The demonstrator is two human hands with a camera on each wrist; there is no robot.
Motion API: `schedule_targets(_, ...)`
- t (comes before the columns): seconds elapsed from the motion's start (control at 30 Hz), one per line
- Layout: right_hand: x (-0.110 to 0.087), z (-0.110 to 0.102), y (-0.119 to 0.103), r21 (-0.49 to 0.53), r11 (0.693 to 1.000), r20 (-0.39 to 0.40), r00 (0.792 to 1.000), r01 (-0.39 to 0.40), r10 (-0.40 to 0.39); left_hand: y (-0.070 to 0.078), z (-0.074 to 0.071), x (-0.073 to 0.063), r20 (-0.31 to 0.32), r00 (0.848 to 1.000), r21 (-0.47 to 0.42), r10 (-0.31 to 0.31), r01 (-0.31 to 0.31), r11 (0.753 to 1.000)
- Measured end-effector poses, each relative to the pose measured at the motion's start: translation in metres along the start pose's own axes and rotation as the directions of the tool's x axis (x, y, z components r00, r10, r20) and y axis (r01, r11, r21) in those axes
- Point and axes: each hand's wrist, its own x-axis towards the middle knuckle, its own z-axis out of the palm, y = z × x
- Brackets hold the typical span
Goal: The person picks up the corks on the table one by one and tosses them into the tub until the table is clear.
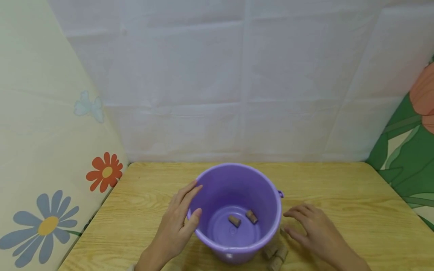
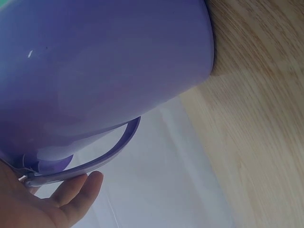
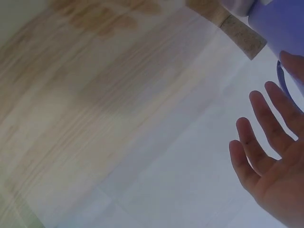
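Note:
A purple bucket (image 1: 234,190) stands upright near the table's front, its mouth facing up toward me. Two brown corks (image 1: 234,221) lie on its bottom. My left hand (image 1: 174,224) holds the bucket's left rim, thumb over the edge; in the left wrist view, its fingers lie by the curved purple handle (image 2: 107,156). Just right of the bucket, my right hand (image 1: 320,231) hovers with loosely bent, spread fingers and nothing between them. Below its thumb, several more corks (image 1: 277,259) sit against the bucket's lower right side. The right wrist view shows a cork (image 3: 244,38) apart from the fingers.
The wood-grain table (image 1: 356,199) extends to both sides of the bucket. A pale creased cloth (image 1: 244,94) hangs behind it. Flower-patterned panels (image 1: 44,143) flank the table left and right.

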Motion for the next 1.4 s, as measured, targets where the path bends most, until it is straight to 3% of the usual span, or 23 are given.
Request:
schedule_targets(0.23,0.0,0.004,-0.002,-0.01,1.0,0.018,1.0,-0.003,0.003,0.0,0.0,0.0,-0.003,1.0,-0.003,0.002,-0.002,1.0)
schedule_targets(0.67,-0.002,0.007,-0.007,-0.019,0.996,0.141,0.985,-0.093,0.094,-0.001,0.001,-0.001,0.017,1.0,-0.002,-0.012,0.012,1.0)
schedule_targets(1.0,-0.005,0.011,-0.001,-0.046,0.997,0.137,0.988,-0.069,0.074,-0.001,0.002,0.0,-0.004,1.0,0.01,0.002,-0.002,1.0)
schedule_targets(1.2,-0.005,0.009,-0.001,-0.037,0.996,0.149,0.985,-0.081,0.086,-0.001,0.0,0.0,0.017,1.0,0.003,-0.01,0.01,1.0)
schedule_targets(1.4,-0.003,0.005,0.004,-0.012,0.999,0.088,0.995,-0.036,0.036,-0.001,0.001,0.0,0.012,1.0,0.006,-0.006,0.006,1.0)
